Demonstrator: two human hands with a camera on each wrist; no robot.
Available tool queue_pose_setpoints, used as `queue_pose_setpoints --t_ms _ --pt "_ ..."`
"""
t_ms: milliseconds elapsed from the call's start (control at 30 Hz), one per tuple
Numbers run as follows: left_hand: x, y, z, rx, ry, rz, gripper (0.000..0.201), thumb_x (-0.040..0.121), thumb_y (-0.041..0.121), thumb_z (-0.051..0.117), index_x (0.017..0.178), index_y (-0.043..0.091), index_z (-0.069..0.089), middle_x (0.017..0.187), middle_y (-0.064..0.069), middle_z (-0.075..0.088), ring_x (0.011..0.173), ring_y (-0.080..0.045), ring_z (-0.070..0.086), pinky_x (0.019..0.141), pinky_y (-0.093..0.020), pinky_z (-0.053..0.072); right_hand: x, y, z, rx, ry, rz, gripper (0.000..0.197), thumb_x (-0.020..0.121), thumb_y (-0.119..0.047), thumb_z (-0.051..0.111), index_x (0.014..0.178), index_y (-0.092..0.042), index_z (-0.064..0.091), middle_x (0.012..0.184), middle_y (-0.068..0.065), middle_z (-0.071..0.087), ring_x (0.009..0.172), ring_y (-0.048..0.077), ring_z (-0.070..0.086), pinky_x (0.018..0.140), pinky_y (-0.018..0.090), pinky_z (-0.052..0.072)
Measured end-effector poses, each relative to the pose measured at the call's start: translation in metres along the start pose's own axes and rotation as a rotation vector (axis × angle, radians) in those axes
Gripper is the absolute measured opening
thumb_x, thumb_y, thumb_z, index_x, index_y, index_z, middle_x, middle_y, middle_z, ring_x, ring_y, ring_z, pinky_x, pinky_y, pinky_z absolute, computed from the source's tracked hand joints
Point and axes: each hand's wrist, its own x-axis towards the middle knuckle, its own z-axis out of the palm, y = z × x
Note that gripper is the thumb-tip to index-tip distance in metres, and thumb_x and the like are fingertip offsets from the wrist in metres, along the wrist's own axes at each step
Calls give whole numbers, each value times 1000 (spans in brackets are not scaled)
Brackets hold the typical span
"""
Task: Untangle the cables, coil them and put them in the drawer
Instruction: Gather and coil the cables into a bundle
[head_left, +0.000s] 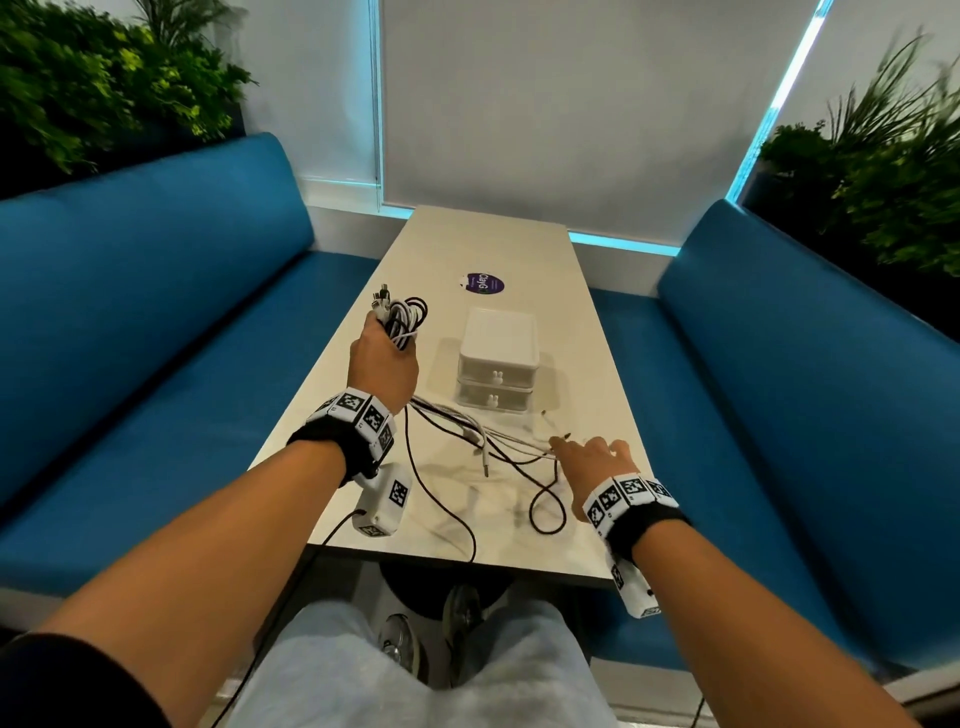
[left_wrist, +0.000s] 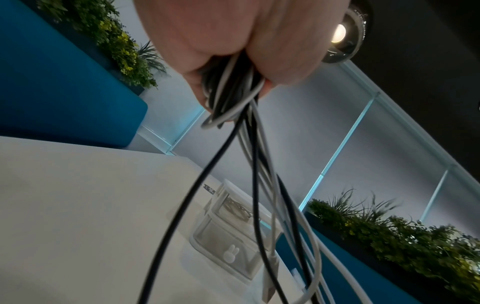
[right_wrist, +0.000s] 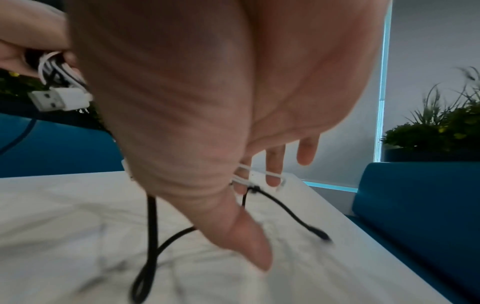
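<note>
My left hand (head_left: 382, 353) is raised over the table's left side and grips a coiled bundle of black and white cables (head_left: 402, 317). In the left wrist view the cable bundle (left_wrist: 228, 98) sits in my left hand's fist (left_wrist: 233, 41), with strands trailing down. Loose cable tails (head_left: 467, 431) run across the table to my right hand (head_left: 592, 462). That hand's straight fingers (right_wrist: 275, 160) touch the white strands (right_wrist: 244, 174) lying beside a black cable end (right_wrist: 285, 209). The white two-drawer box (head_left: 497, 364) stands mid-table, both drawers closed.
The narrow white table (head_left: 519, 244) has a round purple sticker (head_left: 482, 283) behind the drawer box (left_wrist: 228, 236). Blue benches (head_left: 156, 312) flank both sides, with plants (head_left: 883, 182) behind them. A black loop (head_left: 545, 512) lies near the front edge.
</note>
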Motion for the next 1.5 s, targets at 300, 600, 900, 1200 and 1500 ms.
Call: queue_pose_setpoints --t_ms 300,600,900,1200,1500 --pt "0 4 0 10 -12 6 31 94 19 60 123 11 55 114 -12 67 107 -34 60 93 -38 49 12 0 7 -70 -49 91 44 87 -62 41 102 -29 65 104 -3 65 110 22 47 97 44 26" --pt "0 9 -3 -10 2 3 30 94 19 60 122 10 55 114 -11 66 106 -32 60 91 -36 49 -5 13 12 -163 -107 245 24 85 -47 48 94 -29 62 101 -3 68 108 25 55 104 46 21" --pt "-2 11 -2 -4 23 7 29 95 17 59 122 9 55 115 -13 66 107 -34 60 90 -35 47 -9 23 12 -69 -137 299 56 89 -21 48 141 -9 31 124 8 61 130 32 40 114 51 16" --pt "-11 6 10 -49 -92 17 25 96 20 58 120 14 56 110 -6 67 102 -29 61 90 -33 47 7 -12 4 263 179 -126 104 75 -75 46 155 -20 9 162 3 16 148 24 14 119 47 14" --pt "-38 18 22 -77 -264 68 18 95 31 59 97 13 63 76 -2 69 73 -26 68 70 -30 51 15 -101 -44 757 36 -276 68 80 -60 64 134 -23 46 125 0 65 108 20 63 94 36 49"
